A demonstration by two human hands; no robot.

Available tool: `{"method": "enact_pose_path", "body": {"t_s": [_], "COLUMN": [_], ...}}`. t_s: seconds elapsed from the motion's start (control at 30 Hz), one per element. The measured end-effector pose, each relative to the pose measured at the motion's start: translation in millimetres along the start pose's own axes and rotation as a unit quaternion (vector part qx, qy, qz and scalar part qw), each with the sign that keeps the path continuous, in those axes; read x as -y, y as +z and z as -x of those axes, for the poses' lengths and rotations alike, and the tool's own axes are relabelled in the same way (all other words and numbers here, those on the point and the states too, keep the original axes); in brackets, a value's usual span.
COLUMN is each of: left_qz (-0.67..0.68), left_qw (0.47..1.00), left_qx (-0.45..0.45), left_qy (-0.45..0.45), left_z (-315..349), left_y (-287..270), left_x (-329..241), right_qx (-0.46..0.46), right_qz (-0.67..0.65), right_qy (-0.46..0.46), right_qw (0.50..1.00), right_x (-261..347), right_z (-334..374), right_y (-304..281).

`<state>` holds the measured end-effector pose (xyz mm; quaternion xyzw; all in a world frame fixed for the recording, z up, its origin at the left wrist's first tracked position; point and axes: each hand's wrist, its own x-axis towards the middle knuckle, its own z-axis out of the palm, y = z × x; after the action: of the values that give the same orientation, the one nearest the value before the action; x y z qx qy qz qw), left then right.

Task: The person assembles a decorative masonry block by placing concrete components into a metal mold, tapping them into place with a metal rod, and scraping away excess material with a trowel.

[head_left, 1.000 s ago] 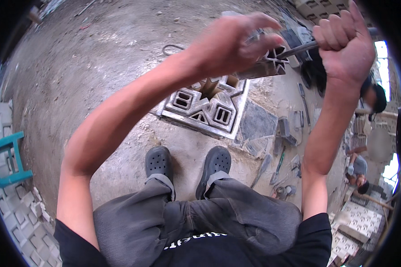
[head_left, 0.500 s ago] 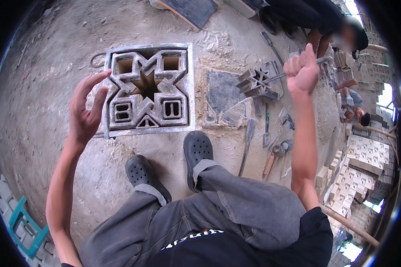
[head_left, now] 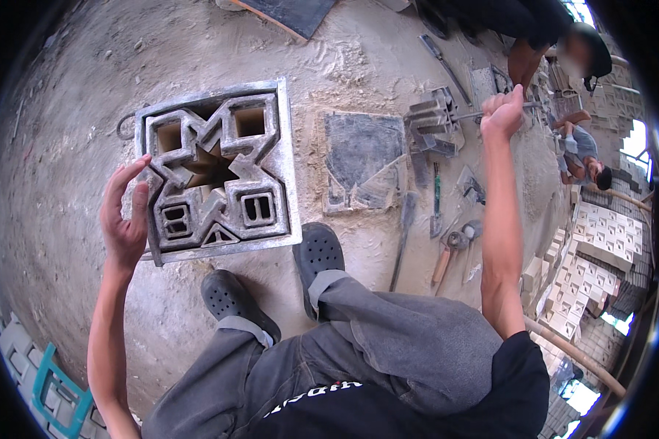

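My left hand (head_left: 126,212) is open, thumb and fingers apart, with its fingertips at the left edge of a square metal mould frame (head_left: 291,168). I cannot tell how firmly they touch. Inside the frame sits a patterned grey block form (head_left: 250,159) with a star-shaped hole in the middle and square openings at its corners. Out to the right, my right hand (head_left: 501,115) is closed round a metal rod. A star-shaped metal core (head_left: 433,117) with fins is at the rod's other end, tilted on its side above the ground.
A dusty dark square plate (head_left: 362,157) lies right of the mould. Beyond it are a flat bar (head_left: 403,234), a wooden-handled trowel (head_left: 443,267) and other tools. Two people work at the right, near stacked pale blocks (head_left: 608,234). A teal plastic frame (head_left: 58,395) stands lower left.
The mould frame has shifted left and nearer to my feet, and it is turned slightly. The star-shaped core has tipped over sideways on its rod. My left hand has come lower.
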<state>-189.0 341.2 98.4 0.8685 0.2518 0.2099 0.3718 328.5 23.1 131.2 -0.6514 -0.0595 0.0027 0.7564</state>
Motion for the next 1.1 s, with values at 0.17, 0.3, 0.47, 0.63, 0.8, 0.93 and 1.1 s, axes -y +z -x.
{"method": "enact_pose_path", "body": {"t_s": [0.17, 0.3, 0.47, 0.63, 0.8, 0.93, 1.1], "left_qz": [-0.006, -0.006, -0.004, -0.007, -0.031, -0.033, -0.037], "left_qw": [1.0, 1.0, 1.0, 1.0, 0.999, 0.999, 0.999], "left_qx": [0.003, 0.002, -0.004, -0.005, 0.001, 0.002, 0.006], "left_qy": [-0.006, 0.0, -0.008, -0.024, -0.033, -0.024, -0.003], "left_z": [-2, -3, 3, 10, 13, 10, 12], "left_y": [4, 4, -2, -5, -10, -7, -9], "left_x": [-1, -5, -3, -2, -3, -7, -3], "right_qx": [0.014, 0.014, -0.039, -0.084, -0.03, 0.083, 0.227], "right_qz": [-0.009, -0.022, 0.014, 0.08, 0.099, 0.113, 0.197], "right_qy": [-0.023, -0.027, -0.01, -0.031, 0.072, 0.11, 0.125], "right_qw": [1.0, 0.999, 0.999, 0.993, 0.992, 0.984, 0.946], "right_x": [0, -13, -36, -84, -126, -127, -119], "right_z": [-40, -73, -82, -82, -74, -100, -105], "right_y": [10, 14, 34, 25, 31, 15, 20]}}
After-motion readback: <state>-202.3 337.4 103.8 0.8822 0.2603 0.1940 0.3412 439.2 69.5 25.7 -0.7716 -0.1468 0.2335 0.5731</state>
